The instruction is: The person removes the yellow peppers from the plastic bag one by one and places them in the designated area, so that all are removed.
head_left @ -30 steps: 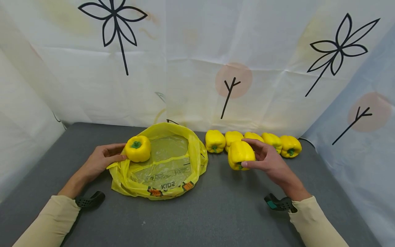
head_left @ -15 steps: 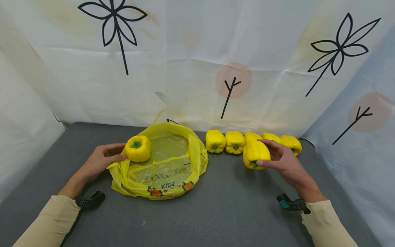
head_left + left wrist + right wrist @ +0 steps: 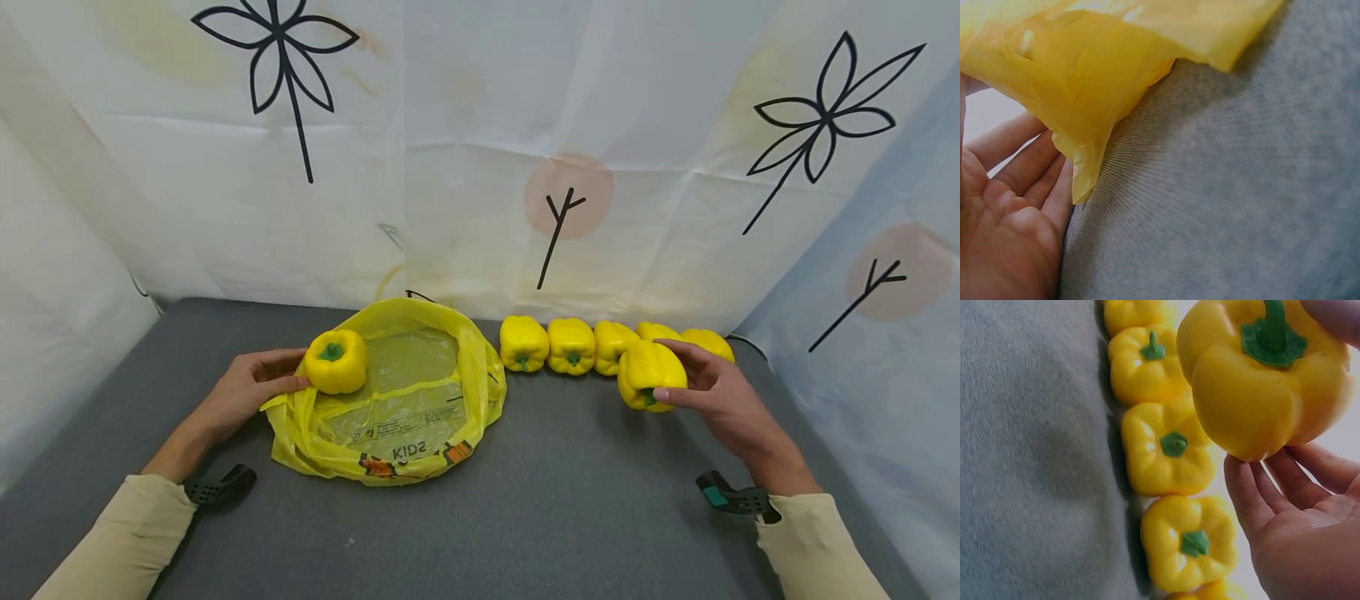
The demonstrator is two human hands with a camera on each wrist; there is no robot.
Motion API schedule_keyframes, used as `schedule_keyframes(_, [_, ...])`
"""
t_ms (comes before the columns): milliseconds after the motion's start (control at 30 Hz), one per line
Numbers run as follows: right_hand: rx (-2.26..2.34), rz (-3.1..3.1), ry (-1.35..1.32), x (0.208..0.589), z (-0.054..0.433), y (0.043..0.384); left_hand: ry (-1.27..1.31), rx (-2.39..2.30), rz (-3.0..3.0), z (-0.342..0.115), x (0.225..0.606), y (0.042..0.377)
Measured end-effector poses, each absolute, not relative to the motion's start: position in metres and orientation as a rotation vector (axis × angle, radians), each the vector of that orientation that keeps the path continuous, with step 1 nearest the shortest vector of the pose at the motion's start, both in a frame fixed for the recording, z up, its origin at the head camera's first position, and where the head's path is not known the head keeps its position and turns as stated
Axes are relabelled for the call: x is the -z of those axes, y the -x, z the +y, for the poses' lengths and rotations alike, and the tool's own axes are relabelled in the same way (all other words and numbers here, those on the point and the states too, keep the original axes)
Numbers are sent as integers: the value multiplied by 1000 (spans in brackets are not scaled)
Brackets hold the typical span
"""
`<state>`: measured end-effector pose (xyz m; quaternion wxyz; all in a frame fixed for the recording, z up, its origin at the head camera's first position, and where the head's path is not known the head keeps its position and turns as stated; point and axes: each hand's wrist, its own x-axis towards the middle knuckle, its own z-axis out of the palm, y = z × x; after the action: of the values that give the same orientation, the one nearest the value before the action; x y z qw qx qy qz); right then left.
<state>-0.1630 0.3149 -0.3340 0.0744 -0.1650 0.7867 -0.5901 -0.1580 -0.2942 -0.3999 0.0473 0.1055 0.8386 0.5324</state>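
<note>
My right hand (image 3: 723,396) holds a yellow bell pepper (image 3: 651,371) in the air, thumb near its green stem and fingers behind it. The right wrist view shows that pepper (image 3: 1260,394) close up, above my fingers (image 3: 1247,506). At the left, the thumb and fingers of my left hand (image 3: 251,387) hold the side of another yellow bell pepper (image 3: 335,360), stem up, at the rim of a yellow plastic bag (image 3: 483,392). Seen from the left wrist, the bag's plastic (image 3: 1097,69) hides my left fingertips and that pepper.
Several yellow bell peppers (image 3: 572,343) line the back of the grey table (image 3: 480,533), right of the bag; the held pepper and right hand partly cover the far end. A white patterned curtain (image 3: 465,208) hangs behind, with more fabric (image 3: 885,400) on the right.
My right hand has carried its pepper rightwards in front of the row, uncovering the second and third peppers. My left hand, its pepper and the bag look unchanged.
</note>
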Motion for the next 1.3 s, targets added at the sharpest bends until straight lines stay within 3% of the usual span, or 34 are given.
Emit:
schedule_keyframes(833, [1925,2317,535,337,360,167,-318,-1612,2564,-295,402,158])
schedule_keyframes(1300, [2026,2325,320,345,398,168,-306,-1609,2565,-294,402,159])
